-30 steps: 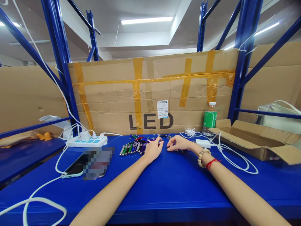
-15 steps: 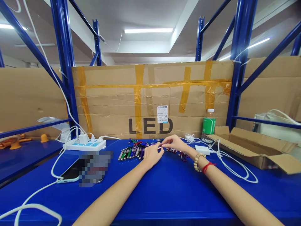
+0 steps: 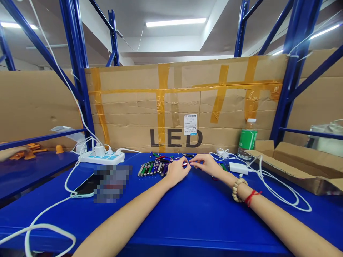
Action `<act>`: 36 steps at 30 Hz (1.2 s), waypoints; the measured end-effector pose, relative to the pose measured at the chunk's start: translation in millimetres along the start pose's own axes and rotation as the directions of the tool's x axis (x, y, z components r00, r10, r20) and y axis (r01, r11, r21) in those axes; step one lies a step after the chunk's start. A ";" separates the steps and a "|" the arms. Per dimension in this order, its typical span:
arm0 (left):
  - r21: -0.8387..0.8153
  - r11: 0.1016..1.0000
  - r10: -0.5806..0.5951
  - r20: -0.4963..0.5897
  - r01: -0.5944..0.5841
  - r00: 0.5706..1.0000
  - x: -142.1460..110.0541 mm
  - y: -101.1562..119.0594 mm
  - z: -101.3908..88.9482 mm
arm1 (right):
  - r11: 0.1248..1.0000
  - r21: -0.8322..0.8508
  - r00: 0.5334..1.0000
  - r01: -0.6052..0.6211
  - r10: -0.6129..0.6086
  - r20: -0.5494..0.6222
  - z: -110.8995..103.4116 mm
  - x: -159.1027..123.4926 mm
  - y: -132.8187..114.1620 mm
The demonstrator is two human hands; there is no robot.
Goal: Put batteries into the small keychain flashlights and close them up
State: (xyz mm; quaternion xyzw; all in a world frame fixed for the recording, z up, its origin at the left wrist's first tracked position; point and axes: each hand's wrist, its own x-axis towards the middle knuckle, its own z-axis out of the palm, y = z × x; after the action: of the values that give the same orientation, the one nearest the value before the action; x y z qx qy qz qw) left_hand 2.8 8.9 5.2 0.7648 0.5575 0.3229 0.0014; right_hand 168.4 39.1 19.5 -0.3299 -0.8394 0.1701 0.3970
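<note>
My left hand (image 3: 178, 170) pinches a small red piece (image 3: 184, 164) over the blue table (image 3: 203, 214) | right hand (image 3: 205, 165) beside it, fingertips nearly closed, grip unclear | metallic cylinders (image 3: 152, 168) left of both

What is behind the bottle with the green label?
Behind the bottle stands a cardboard panel, with orange tape running down it. Whatever lies directly behind the green label is covered and cannot be seen.
</note>
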 end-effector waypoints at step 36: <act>-0.339 0.876 0.394 0.097 -0.342 0.914 9.4 -14.3 11.4 | 0.977 0.209 0.999 0.035 -0.038 0.008 -8.6 -7.3 14.5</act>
State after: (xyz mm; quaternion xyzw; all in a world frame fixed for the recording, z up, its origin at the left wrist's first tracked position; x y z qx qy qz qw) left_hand -2.1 26.5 -4.4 0.8706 0.3406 0.3385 0.1074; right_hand 184.5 44.8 12.9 -0.2700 -0.8251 0.2519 0.4276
